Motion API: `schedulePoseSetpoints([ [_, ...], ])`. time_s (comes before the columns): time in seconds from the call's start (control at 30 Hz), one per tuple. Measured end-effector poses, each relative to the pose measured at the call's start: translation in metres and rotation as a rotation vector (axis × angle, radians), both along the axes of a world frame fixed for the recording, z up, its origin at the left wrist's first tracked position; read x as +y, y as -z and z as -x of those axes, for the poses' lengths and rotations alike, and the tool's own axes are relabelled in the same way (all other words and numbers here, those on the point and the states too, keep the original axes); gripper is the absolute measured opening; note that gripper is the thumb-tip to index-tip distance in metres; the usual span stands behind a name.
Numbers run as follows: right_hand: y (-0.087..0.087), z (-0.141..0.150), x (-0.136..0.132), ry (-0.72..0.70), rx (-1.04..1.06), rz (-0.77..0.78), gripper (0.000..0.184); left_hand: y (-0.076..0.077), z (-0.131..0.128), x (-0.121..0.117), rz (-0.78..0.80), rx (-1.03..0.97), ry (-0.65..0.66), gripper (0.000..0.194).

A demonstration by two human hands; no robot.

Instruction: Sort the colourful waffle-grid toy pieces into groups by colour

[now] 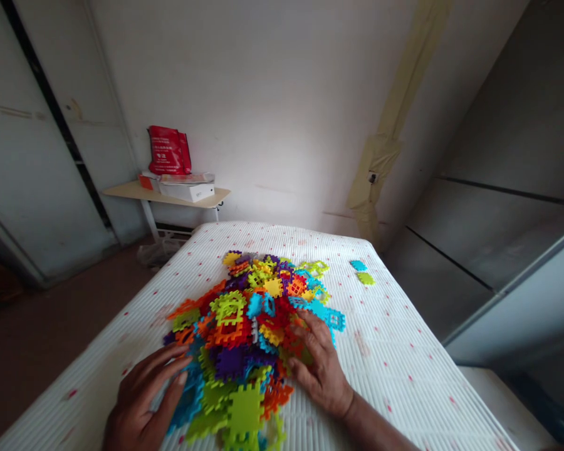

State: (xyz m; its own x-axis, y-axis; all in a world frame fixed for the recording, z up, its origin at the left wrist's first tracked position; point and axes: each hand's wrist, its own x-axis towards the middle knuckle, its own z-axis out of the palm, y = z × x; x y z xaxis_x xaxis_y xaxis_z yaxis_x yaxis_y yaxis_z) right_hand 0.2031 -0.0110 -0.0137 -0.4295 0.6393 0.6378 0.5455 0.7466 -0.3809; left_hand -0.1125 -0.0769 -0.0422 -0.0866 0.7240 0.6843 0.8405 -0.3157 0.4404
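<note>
A loose heap of notched plastic building tiles (244, 410) in green, blue, orange, purple, yellow and red lies in front of me. My left hand (148, 398) rests at the heap's near left edge, fingers stretched over blue tiles (188, 394), thumb apart. On the right side, my right hand (322, 366) lies against the pile with spread, slightly bent fingers touching red and orange tiles; its fingertips are partly hidden among them. Neither hand visibly grips a tile. A blue tile (358, 265) and a green tile (365, 278) lie apart from the heap, at the far right.
The heap covers the middle of a bed-like surface with a white ribbed, red-spotted cover (404, 376). Behind it to the left, a small table (122, 190) holds a red bag (168, 150) and a white box (192, 191). A grey cabinet (479, 213) stands on the right.
</note>
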Motion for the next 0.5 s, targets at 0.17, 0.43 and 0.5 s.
schedulePoseSetpoints([
  [0.17, -0.019, 0.02, 0.01, -0.094, -0.016, 0.032, 0.029, 0.002, -0.001, 0.002, 0.037, -0.065, -0.027, 0.02],
  [0.43, -0.052, 0.077, 0.031, -0.141, -0.272, 0.189, 0.021, -0.001, 0.002, 0.007, 0.134, -0.183, -0.173, 0.034],
  [0.5, -0.055, 0.084, 0.036, -0.104, -0.369, 0.227, 0.028, 0.001, 0.004, 0.01, 0.195, -0.218, -0.229, 0.043],
])
